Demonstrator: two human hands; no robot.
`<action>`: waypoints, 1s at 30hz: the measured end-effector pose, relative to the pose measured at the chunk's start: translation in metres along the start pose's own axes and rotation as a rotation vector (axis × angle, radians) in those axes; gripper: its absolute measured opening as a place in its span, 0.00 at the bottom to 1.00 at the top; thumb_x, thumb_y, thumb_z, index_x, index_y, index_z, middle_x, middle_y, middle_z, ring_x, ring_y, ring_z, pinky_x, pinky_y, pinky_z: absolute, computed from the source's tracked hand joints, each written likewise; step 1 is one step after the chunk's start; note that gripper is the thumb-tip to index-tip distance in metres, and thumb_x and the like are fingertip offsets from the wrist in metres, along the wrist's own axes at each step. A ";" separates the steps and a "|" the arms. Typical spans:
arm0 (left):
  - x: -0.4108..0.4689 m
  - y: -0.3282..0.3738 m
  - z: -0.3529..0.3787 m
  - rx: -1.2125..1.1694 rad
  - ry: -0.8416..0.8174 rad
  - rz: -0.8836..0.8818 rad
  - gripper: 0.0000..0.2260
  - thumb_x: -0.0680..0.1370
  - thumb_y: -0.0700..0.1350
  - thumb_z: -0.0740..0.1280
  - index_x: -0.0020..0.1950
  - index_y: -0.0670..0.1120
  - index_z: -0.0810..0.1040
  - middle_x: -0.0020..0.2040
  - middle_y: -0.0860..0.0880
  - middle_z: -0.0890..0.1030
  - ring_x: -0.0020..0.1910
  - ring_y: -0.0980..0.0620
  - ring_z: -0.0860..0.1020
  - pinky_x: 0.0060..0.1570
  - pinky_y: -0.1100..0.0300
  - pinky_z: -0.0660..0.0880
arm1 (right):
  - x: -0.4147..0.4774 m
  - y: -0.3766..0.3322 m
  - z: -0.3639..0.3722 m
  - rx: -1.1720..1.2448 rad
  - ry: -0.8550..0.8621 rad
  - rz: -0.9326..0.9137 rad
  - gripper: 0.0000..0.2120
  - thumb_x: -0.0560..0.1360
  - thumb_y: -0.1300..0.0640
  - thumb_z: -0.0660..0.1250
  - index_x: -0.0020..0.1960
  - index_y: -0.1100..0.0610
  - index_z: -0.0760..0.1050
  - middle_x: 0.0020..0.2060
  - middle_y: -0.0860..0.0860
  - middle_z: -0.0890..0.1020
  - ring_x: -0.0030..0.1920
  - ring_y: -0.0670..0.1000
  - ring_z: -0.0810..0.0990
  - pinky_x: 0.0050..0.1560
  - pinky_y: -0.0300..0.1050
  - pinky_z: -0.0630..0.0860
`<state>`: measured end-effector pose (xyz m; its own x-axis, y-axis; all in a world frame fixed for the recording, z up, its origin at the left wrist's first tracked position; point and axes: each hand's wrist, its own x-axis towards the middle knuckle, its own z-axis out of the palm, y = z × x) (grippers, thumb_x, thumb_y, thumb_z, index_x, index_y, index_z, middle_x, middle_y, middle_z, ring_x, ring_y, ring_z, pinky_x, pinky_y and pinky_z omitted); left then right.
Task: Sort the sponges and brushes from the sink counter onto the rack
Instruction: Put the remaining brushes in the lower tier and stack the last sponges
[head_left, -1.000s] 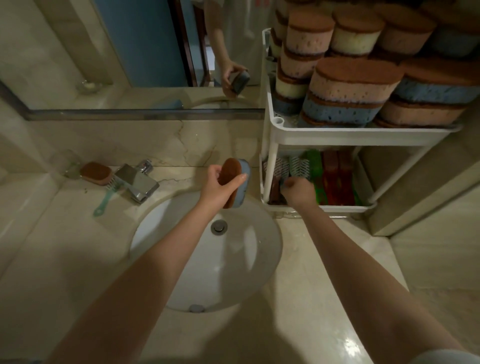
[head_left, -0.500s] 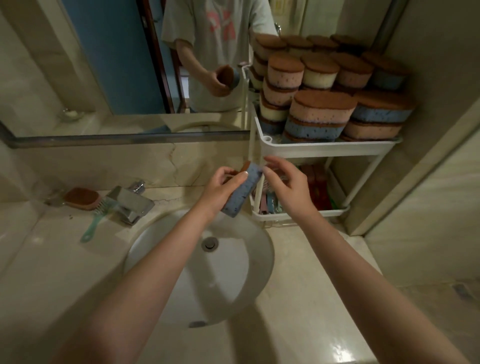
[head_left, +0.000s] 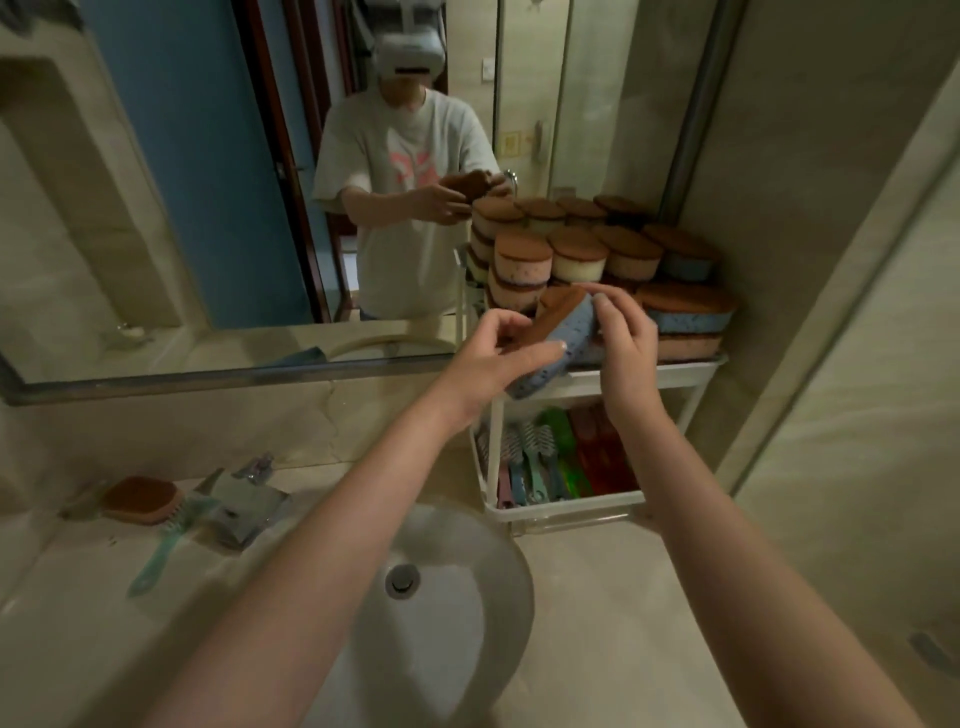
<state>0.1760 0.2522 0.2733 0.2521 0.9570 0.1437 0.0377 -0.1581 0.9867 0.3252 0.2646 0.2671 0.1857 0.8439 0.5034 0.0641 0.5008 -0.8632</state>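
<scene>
Nearest the camera, sink basin (head_left: 457, 613) below both forearms. On counter at left: teal brush (head_left: 166, 545) and brown-topped sponge (head_left: 140, 499), not yet sorted. Above basin, left hand (head_left: 493, 358) and right hand (head_left: 623, 353) both closed on one blue sponge (head_left: 566, 338), tilted, brown face up, level with rack's (head_left: 675, 374) top shelf rim. Beyond it, stacked sponges (head_left: 597, 254) crowd that shelf; brushes fill lower tray. Risk, judged: little free room up top, so pushing this one in could topple a stack into the basin.
</scene>
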 end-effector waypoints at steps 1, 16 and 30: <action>0.004 0.004 0.002 0.041 -0.001 0.030 0.24 0.65 0.54 0.74 0.55 0.50 0.69 0.53 0.49 0.74 0.50 0.52 0.76 0.47 0.61 0.76 | 0.005 -0.003 -0.004 0.002 0.024 0.014 0.11 0.78 0.55 0.57 0.52 0.55 0.77 0.44 0.48 0.80 0.45 0.40 0.79 0.42 0.33 0.75; 0.083 0.036 0.054 0.624 0.140 0.316 0.22 0.74 0.48 0.70 0.66 0.45 0.72 0.64 0.48 0.75 0.63 0.52 0.72 0.58 0.64 0.67 | 0.089 -0.006 -0.084 0.002 0.422 0.243 0.19 0.71 0.48 0.70 0.59 0.53 0.75 0.56 0.52 0.79 0.56 0.53 0.78 0.53 0.50 0.79; 0.101 0.008 0.066 0.915 0.153 0.327 0.13 0.72 0.49 0.69 0.55 0.47 0.81 0.55 0.49 0.80 0.56 0.50 0.77 0.57 0.52 0.74 | 0.103 0.013 -0.111 -0.512 0.384 0.184 0.20 0.74 0.49 0.64 0.63 0.57 0.75 0.54 0.52 0.80 0.55 0.53 0.78 0.58 0.50 0.75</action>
<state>0.2659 0.3311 0.2908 0.2582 0.8432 0.4715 0.7387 -0.4868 0.4661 0.4538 0.3370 0.3038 0.5680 0.7309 0.3784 0.4385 0.1203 -0.8907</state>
